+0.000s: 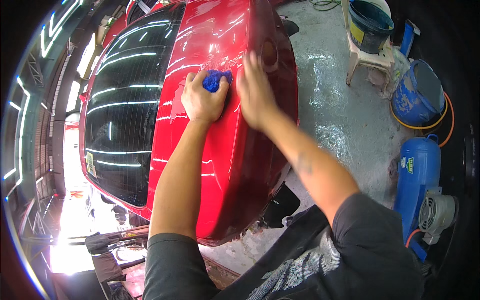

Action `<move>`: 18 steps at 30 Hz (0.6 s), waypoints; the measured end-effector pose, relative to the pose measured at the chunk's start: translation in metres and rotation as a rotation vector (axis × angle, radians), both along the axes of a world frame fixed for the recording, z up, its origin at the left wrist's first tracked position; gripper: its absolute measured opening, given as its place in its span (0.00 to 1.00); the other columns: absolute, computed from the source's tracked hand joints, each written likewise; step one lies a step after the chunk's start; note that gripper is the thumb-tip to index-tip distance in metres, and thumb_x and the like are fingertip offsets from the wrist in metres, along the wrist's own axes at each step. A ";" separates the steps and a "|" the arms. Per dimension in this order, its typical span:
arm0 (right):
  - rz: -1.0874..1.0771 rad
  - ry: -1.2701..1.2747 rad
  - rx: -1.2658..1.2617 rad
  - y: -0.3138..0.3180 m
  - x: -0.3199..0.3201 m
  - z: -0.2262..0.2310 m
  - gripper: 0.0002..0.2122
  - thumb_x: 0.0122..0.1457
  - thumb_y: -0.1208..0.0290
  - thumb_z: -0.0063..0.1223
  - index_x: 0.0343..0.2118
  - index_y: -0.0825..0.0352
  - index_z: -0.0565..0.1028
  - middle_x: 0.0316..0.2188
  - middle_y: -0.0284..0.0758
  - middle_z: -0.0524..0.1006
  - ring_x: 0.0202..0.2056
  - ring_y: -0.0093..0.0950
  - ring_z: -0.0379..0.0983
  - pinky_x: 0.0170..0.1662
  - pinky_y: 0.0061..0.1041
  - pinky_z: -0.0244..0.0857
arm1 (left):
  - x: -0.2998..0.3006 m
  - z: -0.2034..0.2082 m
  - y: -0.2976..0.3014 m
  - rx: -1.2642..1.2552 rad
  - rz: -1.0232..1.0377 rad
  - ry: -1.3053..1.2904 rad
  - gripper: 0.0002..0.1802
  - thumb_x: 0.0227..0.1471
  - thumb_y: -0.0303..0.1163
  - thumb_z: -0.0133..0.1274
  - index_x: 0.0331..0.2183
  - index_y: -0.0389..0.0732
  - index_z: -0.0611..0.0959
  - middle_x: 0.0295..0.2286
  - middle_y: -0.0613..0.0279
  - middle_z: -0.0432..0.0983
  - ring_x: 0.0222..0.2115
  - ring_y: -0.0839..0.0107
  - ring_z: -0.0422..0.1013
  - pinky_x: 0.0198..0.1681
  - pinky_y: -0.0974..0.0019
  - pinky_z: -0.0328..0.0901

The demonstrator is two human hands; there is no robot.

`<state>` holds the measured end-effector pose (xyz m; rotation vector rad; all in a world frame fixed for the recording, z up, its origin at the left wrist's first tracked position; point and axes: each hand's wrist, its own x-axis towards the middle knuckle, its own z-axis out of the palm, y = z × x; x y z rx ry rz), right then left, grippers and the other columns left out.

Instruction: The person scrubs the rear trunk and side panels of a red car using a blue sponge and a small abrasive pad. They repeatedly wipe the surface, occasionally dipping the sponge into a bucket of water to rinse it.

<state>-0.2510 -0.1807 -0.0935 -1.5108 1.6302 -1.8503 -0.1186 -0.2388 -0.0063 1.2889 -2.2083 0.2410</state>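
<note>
A glossy red car (215,145) lies under both my hands, its trunk lid wet with water. My left hand (204,100) is closed round a bunched blue cloth (217,80) and presses it on the lid. To the right of it, my right hand (256,92) is at the lid's rear edge, its fingers stretched out and blurred by motion. No thing shows in the right hand. On the left is the car's dark rear window (125,105), with thin lines across it and bright light reflections.
On the right, a dark bucket (371,27) stands on a white plastic chair (367,60). Below it are a scuffed blue drum (419,95), an orange hose (451,120) and a blue tank (420,160) with a grey motor (437,212). The grey floor (330,110) is wet.
</note>
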 end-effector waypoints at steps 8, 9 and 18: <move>0.159 -0.105 0.023 0.084 0.043 -0.035 0.35 0.81 0.57 0.30 0.79 0.77 0.40 0.80 0.61 0.40 0.80 0.60 0.34 0.79 0.63 0.30 | 0.002 0.003 -0.003 -0.005 -0.020 0.022 0.23 0.49 0.48 0.72 0.38 0.39 0.88 0.37 0.50 0.80 0.39 0.45 0.80 0.44 0.45 0.74; 0.120 -0.164 0.032 0.027 0.003 -0.028 0.33 0.82 0.57 0.30 0.79 0.74 0.42 0.81 0.59 0.41 0.81 0.57 0.36 0.80 0.60 0.33 | -0.003 0.004 -0.004 -0.009 -0.032 0.010 0.23 0.49 0.48 0.72 0.37 0.39 0.88 0.37 0.50 0.80 0.39 0.45 0.80 0.44 0.45 0.74; 0.356 -0.051 0.057 0.188 0.100 -0.049 0.37 0.78 0.64 0.39 0.79 0.77 0.38 0.80 0.61 0.37 0.81 0.60 0.32 0.79 0.63 0.28 | 0.000 -0.004 -0.007 -0.022 -0.054 0.033 0.21 0.49 0.46 0.72 0.36 0.39 0.88 0.36 0.51 0.79 0.37 0.48 0.79 0.42 0.47 0.73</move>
